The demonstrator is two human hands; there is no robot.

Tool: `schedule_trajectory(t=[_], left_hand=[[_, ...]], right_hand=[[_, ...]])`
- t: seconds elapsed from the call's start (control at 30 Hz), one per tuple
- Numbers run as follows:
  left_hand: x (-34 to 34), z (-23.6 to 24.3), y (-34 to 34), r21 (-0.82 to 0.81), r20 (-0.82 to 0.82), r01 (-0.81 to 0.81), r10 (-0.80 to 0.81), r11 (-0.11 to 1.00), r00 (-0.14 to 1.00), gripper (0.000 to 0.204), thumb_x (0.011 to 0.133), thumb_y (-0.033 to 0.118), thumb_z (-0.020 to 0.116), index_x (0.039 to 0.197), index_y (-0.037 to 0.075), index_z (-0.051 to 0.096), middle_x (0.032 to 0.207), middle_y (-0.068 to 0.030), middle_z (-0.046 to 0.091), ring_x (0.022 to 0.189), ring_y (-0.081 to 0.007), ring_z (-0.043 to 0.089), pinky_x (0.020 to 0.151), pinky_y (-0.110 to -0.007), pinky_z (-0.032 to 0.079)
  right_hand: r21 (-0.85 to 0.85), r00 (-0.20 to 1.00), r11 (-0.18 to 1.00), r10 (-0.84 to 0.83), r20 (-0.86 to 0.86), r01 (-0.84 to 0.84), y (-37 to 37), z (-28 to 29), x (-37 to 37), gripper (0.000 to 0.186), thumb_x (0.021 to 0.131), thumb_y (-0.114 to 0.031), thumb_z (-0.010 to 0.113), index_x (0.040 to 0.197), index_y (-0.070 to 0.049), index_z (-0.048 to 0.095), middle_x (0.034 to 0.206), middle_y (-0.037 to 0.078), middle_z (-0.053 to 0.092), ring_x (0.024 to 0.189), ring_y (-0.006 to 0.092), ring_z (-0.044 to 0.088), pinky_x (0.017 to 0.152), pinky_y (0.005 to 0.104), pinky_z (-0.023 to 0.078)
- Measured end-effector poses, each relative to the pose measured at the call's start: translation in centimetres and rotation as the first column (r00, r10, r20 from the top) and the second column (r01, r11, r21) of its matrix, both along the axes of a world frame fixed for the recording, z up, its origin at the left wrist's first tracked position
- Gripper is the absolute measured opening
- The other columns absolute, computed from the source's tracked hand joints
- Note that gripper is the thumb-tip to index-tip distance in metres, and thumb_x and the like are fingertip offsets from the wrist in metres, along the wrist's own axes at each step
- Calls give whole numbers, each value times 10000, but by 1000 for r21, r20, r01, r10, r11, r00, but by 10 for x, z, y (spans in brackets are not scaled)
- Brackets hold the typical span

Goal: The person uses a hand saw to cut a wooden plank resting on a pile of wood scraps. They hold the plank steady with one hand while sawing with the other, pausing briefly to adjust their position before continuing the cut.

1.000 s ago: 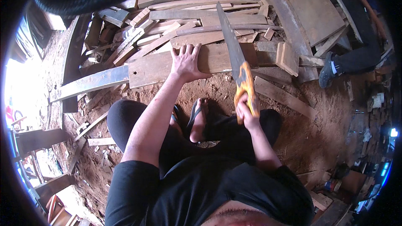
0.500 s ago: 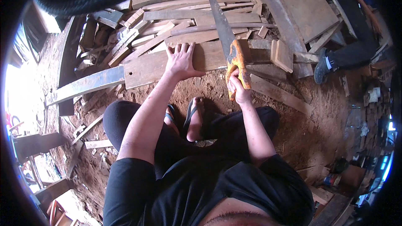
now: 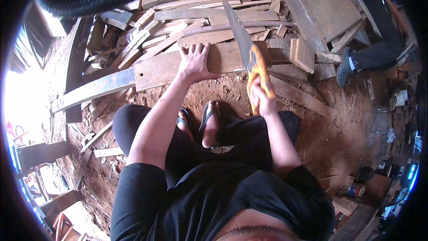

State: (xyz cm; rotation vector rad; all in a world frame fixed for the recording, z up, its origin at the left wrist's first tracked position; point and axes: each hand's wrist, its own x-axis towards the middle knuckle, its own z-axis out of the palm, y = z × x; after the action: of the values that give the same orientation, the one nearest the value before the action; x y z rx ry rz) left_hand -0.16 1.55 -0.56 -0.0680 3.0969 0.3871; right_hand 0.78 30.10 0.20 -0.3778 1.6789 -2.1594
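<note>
A wide brown plank [image 3: 165,68] lies crosswise before my feet, with a small dark hole near its left end. My left hand [image 3: 194,64] rests flat on it, fingers spread toward the far edge. In my right hand [image 3: 262,98] is the yellow-orange handle of a handsaw [image 3: 243,40]. The saw's long grey blade crosses the plank near its right end, its tip pointing away from me. Whether the teeth touch the wood I cannot tell. A longer timber [image 3: 100,90] shows beyond the plank's left end, apparently beneath it.
Loose boards and offcuts [image 3: 174,35] are heaped beyond the plank. Two short wood blocks [image 3: 301,55] stand at its right. Another person's dark shoe [image 3: 345,68] is at the far right, near a broad panel [image 3: 327,11]. Bare soil [image 3: 321,134] lies around my feet.
My right hand has drawn the handsaw back toward me and slightly right. My left hand stays flat on the plank.
</note>
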Motion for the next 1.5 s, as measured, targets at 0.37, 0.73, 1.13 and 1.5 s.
schedule_trajectory(t=[0.37,0.73,1.13,1.5], left_hand=[[1,2,1,35,-1,-23,23,999,1000,1389,566,728,892,1637,76,295,1527,-229,453,1499,-493,333,1190,-727,213],[3,1,2,16,-25,-26,27,1000,999,1381,579,737,880,1641,77,295,1528,-222,459,1502,-462,345,1193,-719,204],[1,3,4,18,-18,-26,26,1000,1000,1375,568,690,902,1639,75,296,1544,-194,445,1506,-424,338,1190,-703,218],[1,3,5,-6,-8,-22,22,1000,1000,1369,584,723,889,1638,79,298,1567,-194,424,1504,-401,343,1204,-702,207]], right_hand=[[-103,1000,995,13,17,-12,-26,-40,-51,85,1030,-96,603,959,-101,556,664,-33,468,484,53,416,442,231,362],[-114,999,993,35,1,-35,-25,-43,-53,62,1021,-96,623,1000,-102,565,684,-42,485,498,48,424,448,231,370],[-93,1000,996,6,-6,-7,-28,-36,-48,67,1025,-100,626,1007,-102,561,723,-32,509,537,49,466,466,226,385],[-106,998,994,35,-55,-40,-26,-41,-52,110,1049,-106,613,958,-91,553,701,-29,491,524,51,455,461,230,396]])
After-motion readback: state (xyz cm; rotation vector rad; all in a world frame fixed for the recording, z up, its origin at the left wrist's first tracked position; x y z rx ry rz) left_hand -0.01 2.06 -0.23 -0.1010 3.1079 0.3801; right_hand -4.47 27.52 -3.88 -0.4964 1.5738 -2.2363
